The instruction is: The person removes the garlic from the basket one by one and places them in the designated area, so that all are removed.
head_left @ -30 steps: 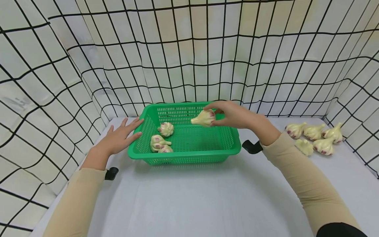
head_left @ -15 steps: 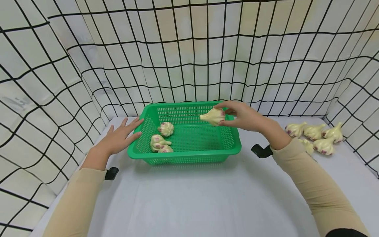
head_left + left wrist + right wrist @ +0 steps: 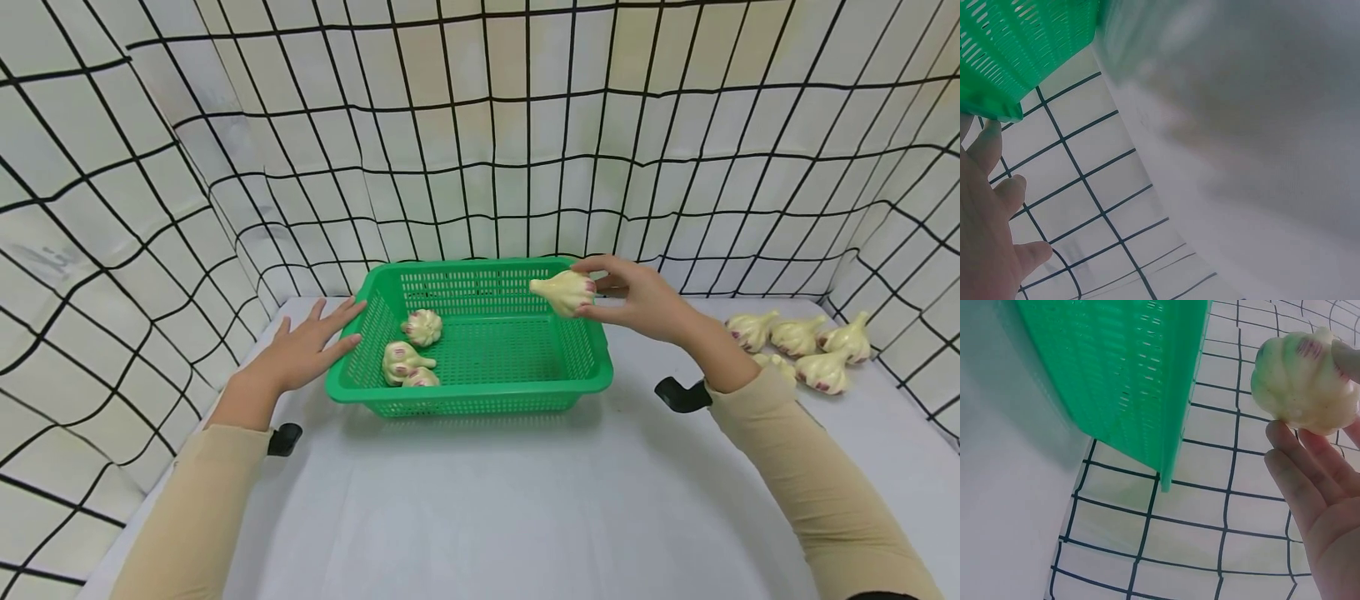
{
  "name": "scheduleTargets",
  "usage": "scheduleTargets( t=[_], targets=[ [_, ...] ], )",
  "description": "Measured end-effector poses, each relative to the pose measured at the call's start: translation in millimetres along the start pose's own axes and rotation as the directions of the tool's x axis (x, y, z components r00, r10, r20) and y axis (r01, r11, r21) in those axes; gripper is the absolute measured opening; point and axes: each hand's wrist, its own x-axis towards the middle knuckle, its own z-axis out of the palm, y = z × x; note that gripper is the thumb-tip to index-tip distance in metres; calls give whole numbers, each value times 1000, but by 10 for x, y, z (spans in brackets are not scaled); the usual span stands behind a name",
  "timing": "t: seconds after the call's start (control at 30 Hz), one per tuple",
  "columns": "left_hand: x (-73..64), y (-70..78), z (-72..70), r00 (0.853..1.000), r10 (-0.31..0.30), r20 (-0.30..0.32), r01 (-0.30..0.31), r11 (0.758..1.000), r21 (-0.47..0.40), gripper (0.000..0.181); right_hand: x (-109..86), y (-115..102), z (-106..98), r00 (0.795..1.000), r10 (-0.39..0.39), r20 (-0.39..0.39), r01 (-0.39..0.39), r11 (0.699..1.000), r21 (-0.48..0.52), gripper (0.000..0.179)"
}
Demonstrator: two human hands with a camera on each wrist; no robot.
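Note:
My right hand (image 3: 637, 302) pinches a garlic bulb (image 3: 564, 292) between thumb and fingers, above the right end of the green basket (image 3: 471, 390). In the right wrist view the bulb (image 3: 1302, 381) shows its ribbed, purple-streaked base. Fingers spread, my left hand (image 3: 303, 346) touches the basket's left rim; the left wrist view shows its fingertips against the basket's edge (image 3: 1007, 109). Inside the basket, at its left end, lie three garlic bulbs: one toward the back (image 3: 422, 327), another in front of it (image 3: 402, 362), and a third (image 3: 422, 378) partly hidden by the front wall.
Several more garlic bulbs (image 3: 823, 369) lie together on the white table (image 3: 465, 500) at the right, one partly behind my right forearm. A black grid net (image 3: 487, 158) over white panels stands behind the table and along both sides.
My right hand has moved to the right with the garlic bulb, from over the basket's middle right to its right end. The left hand and the basket stay in place.

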Motion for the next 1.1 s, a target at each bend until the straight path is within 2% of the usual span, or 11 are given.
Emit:
scheduleTargets(
  t=[0.37,0.6,1.1],
  targets=[
    [47,25,6,1000,12,-5,-12,1000,0,69,-250,123,-108,990,42,-136,-36,998,48,52],
    [35,27,3,1000,10,-1,-10,1000,1,69,-416,189,-146,971,75,-226,-42,988,149,54],
    [-21,16,6,1000,-1,-9,1,1000,-2,70,-713,341,-308,940,151,-305,-49,948,316,54]
  ],
)
